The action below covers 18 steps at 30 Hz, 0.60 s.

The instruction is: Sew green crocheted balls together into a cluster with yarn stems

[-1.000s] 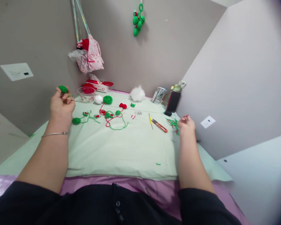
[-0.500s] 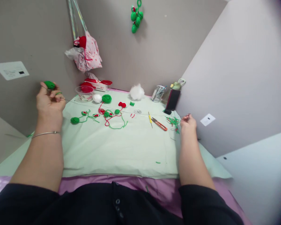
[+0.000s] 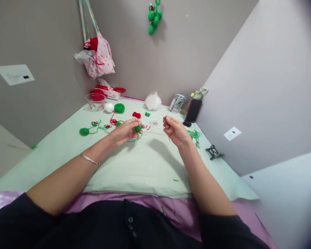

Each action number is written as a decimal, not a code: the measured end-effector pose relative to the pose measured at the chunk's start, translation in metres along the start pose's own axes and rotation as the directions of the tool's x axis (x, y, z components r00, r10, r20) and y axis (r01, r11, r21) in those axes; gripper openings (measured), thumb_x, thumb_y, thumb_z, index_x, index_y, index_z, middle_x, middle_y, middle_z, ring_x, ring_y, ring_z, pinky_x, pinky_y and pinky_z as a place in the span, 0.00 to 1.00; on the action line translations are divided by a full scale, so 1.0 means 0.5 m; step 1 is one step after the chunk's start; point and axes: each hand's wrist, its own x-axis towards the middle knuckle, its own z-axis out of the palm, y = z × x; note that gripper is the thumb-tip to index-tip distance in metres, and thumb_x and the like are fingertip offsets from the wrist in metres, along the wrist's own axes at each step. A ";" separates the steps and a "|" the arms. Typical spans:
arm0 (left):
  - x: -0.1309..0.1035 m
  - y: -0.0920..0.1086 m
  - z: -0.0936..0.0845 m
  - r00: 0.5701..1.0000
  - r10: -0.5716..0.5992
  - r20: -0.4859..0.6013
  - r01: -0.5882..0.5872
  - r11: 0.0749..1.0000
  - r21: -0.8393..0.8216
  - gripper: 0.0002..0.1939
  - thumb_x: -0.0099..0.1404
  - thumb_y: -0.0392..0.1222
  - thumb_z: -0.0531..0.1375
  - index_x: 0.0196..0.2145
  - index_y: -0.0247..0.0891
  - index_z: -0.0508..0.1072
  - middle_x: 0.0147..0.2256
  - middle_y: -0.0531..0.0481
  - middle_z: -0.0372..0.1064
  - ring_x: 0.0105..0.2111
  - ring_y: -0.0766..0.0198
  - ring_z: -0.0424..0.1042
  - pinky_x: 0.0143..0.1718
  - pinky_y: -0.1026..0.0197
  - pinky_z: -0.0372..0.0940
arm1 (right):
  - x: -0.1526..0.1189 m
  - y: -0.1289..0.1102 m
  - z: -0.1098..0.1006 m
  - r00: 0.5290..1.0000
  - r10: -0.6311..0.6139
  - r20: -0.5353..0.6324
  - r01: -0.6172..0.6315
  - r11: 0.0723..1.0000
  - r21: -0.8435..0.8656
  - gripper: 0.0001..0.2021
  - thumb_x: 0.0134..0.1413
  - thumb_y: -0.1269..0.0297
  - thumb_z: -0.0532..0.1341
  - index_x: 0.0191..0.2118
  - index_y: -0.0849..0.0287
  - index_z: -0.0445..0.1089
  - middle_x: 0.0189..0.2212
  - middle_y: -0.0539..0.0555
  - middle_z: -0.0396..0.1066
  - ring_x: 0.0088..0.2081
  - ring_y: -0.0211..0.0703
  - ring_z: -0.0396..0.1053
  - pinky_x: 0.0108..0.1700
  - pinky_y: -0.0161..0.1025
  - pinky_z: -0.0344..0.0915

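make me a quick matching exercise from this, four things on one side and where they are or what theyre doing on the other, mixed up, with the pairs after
1. left hand
2. spotted bag
3. white fluff
4. phone

A. hanging by straps
B. in front of the bottle
C. holding a green piece
D. between the green yarn ball and the clear cup

Pairs: 1-C, 2-A, 3-D, 4-B
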 end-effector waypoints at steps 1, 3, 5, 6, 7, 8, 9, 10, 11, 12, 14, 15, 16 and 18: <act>-0.001 -0.006 0.004 1.000 0.003 0.000 -0.003 0.999 0.035 0.11 0.57 0.40 0.68 0.31 0.36 0.69 0.33 0.49 0.70 0.27 0.69 0.69 0.21 0.69 0.58 | -0.004 0.005 0.010 1.000 0.011 0.021 -0.011 1.000 -0.017 0.17 0.35 0.58 0.78 0.31 0.60 0.76 0.23 0.44 0.68 0.22 0.26 0.60 0.21 0.25 0.57; -0.003 -0.013 0.008 0.999 0.033 -0.013 -0.032 0.996 0.085 0.12 0.56 0.41 0.70 0.30 0.36 0.70 0.28 0.52 0.65 0.24 0.72 0.64 0.20 0.70 0.54 | -0.008 0.013 0.023 0.998 0.032 0.059 -0.030 0.999 -0.040 0.17 0.37 0.58 0.78 0.32 0.60 0.77 0.23 0.45 0.68 0.22 0.27 0.60 0.21 0.26 0.57; -0.002 -0.016 0.008 0.999 0.047 -0.012 -0.045 0.989 0.138 0.11 0.57 0.43 0.70 0.33 0.37 0.73 0.24 0.55 0.60 0.22 0.72 0.59 0.19 0.70 0.50 | -0.009 0.020 0.028 0.995 0.044 0.093 -0.040 0.998 -0.038 0.16 0.39 0.58 0.77 0.33 0.61 0.77 0.24 0.46 0.69 0.23 0.27 0.61 0.22 0.26 0.58; -0.002 -0.017 0.007 0.999 0.050 -0.003 -0.049 0.984 0.171 0.12 0.58 0.44 0.69 0.36 0.37 0.75 0.23 0.55 0.59 0.21 0.72 0.57 0.19 0.69 0.48 | -0.009 0.022 0.029 0.993 0.050 0.108 -0.047 0.999 -0.027 0.16 0.40 0.58 0.77 0.34 0.61 0.77 0.25 0.46 0.70 0.23 0.27 0.62 0.23 0.26 0.59; -0.001 -0.019 0.006 0.998 0.054 0.012 -0.055 0.976 0.209 0.13 0.59 0.45 0.69 0.39 0.38 0.76 0.23 0.56 0.59 0.20 0.72 0.56 0.19 0.68 0.47 | -0.009 0.025 0.029 0.991 0.058 0.122 -0.057 0.998 -0.012 0.16 0.41 0.59 0.77 0.34 0.61 0.77 0.25 0.47 0.71 0.24 0.27 0.63 0.24 0.25 0.60; -0.001 -0.021 0.006 0.998 0.061 0.025 -0.066 0.967 0.246 0.14 0.60 0.46 0.68 0.42 0.38 0.77 0.23 0.56 0.59 0.20 0.72 0.55 0.20 0.67 0.47 | -0.010 0.027 0.029 0.988 0.068 0.136 -0.069 0.998 0.003 0.15 0.42 0.59 0.76 0.34 0.60 0.77 0.26 0.47 0.71 0.25 0.27 0.64 0.25 0.25 0.61; 0.000 -0.025 0.005 0.997 0.074 0.034 -0.080 0.957 0.279 0.15 0.60 0.47 0.68 0.44 0.39 0.77 0.23 0.55 0.60 0.20 0.71 0.56 0.20 0.66 0.48 | -0.010 0.028 0.030 0.985 0.080 0.154 -0.084 0.996 0.016 0.15 0.43 0.59 0.76 0.34 0.60 0.77 0.26 0.47 0.72 0.25 0.27 0.65 0.26 0.25 0.62; 0.001 -0.028 0.005 0.996 0.086 0.039 -0.093 0.947 0.306 0.17 0.61 0.48 0.67 0.45 0.39 0.78 0.23 0.55 0.61 0.20 0.71 0.56 0.21 0.66 0.49 | -0.011 0.030 0.031 0.981 0.092 0.173 -0.098 0.995 0.026 0.14 0.44 0.59 0.76 0.34 0.60 0.77 0.27 0.47 0.72 0.25 0.27 0.65 0.26 0.25 0.63; 0.002 -0.031 0.005 0.995 0.092 0.041 -0.101 0.939 0.330 0.18 0.61 0.49 0.67 0.47 0.40 0.78 0.23 0.55 0.61 0.20 0.71 0.57 0.22 0.65 0.49 | -0.012 0.032 0.033 0.976 0.101 0.193 -0.110 0.993 0.033 0.14 0.45 0.59 0.75 0.34 0.60 0.77 0.27 0.47 0.72 0.25 0.28 0.65 0.27 0.26 0.63; 0.003 -0.035 0.005 0.995 0.096 0.042 -0.104 0.931 0.350 0.18 0.62 0.51 0.67 0.47 0.40 0.78 0.23 0.55 0.62 0.20 0.70 0.57 0.22 0.65 0.49 | -0.014 0.034 0.036 0.971 0.107 0.213 -0.118 0.992 0.038 0.13 0.45 0.58 0.75 0.34 0.60 0.76 0.27 0.47 0.72 0.25 0.28 0.65 0.27 0.26 0.63; 0.004 -0.039 0.007 0.994 0.106 0.040 -0.113 0.917 0.383 0.19 0.62 0.53 0.66 0.47 0.40 0.79 0.21 0.56 0.61 0.20 0.70 0.57 0.23 0.64 0.50 | -0.017 0.038 0.042 0.964 0.110 0.244 -0.123 0.992 0.042 0.13 0.46 0.58 0.74 0.34 0.60 0.76 0.27 0.48 0.71 0.25 0.28 0.65 0.26 0.26 0.62; 0.003 -0.039 0.008 0.992 0.117 0.038 -0.122 0.909 0.398 0.20 0.62 0.54 0.66 0.46 0.40 0.79 0.21 0.56 0.61 0.20 0.69 0.57 0.23 0.63 0.50 | -0.019 0.040 0.046 0.962 0.108 0.253 -0.122 0.992 0.041 0.13 0.46 0.58 0.74 0.34 0.60 0.76 0.27 0.48 0.71 0.25 0.28 0.64 0.26 0.26 0.62; 0.002 -0.038 0.011 0.991 0.133 0.030 -0.134 0.901 0.412 0.19 0.61 0.54 0.67 0.44 0.39 0.80 0.20 0.56 0.61 0.20 0.69 0.57 0.24 0.63 0.51 | -0.021 0.042 0.049 0.960 0.106 0.259 -0.121 0.992 0.040 0.13 0.46 0.58 0.74 0.34 0.61 0.76 0.27 0.48 0.71 0.24 0.28 0.63 0.25 0.26 0.62; -0.002 -0.034 0.017 0.984 0.176 0.004 -0.160 0.883 0.441 0.18 0.58 0.54 0.68 0.40 0.38 0.81 0.20 0.55 0.63 0.21 0.69 0.58 0.24 0.62 0.51 | -0.024 0.043 0.058 0.958 0.106 0.267 -0.120 0.992 0.036 0.13 0.46 0.58 0.74 0.33 0.61 0.75 0.26 0.47 0.70 0.24 0.28 0.62 0.25 0.27 0.61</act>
